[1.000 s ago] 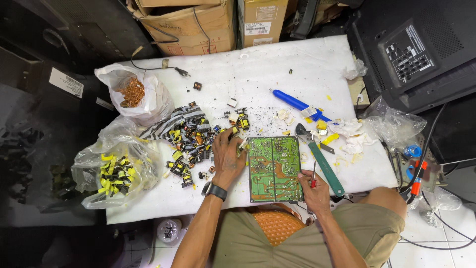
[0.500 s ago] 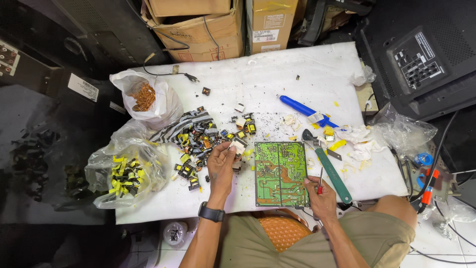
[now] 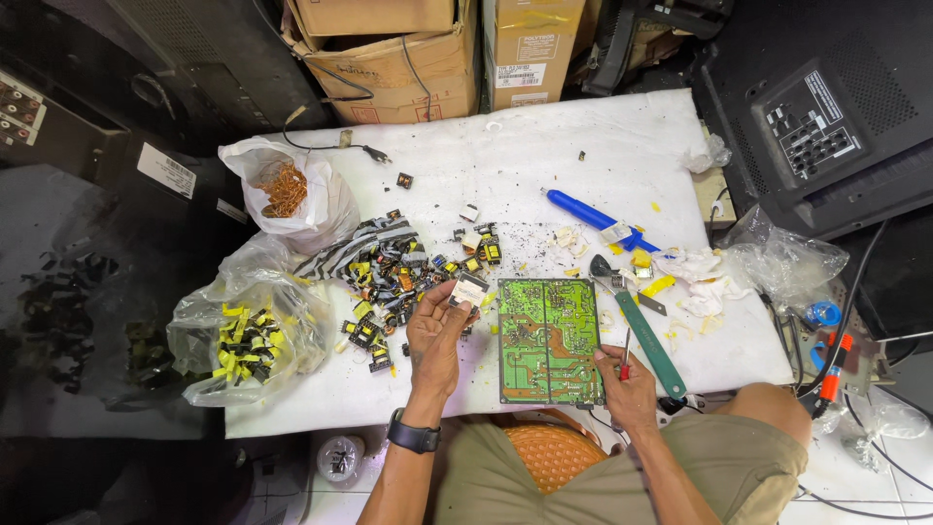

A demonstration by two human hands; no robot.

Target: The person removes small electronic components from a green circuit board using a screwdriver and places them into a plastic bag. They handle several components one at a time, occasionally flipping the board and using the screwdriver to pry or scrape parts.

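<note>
A green circuit board point(image 3: 547, 338) lies solder side up on the white table point(image 3: 544, 146) in front of me. My left hand point(image 3: 437, 331), with a black watch on the wrist, holds a small pale transformer point(image 3: 469, 290) just left of the board, over a heap of small yellow and black transformers point(image 3: 394, 277). My right hand point(image 3: 622, 379) rests at the board's lower right corner and grips a thin red-handled tool point(image 3: 626, 358).
Green-handled pliers point(image 3: 641, 326) and a blue desoldering pump point(image 3: 583, 214) lie right of the board among white scraps. Two plastic bags sit at left: one with copper wire point(image 3: 287, 190), one with yellow parts point(image 3: 248, 335). Cardboard boxes point(image 3: 389, 49) and black electronics casings point(image 3: 826, 117) border the table.
My left hand has lifted from the pile of parts beside the board and now holds a pale transformer up. The right hand stays at the board's lower right corner.
</note>
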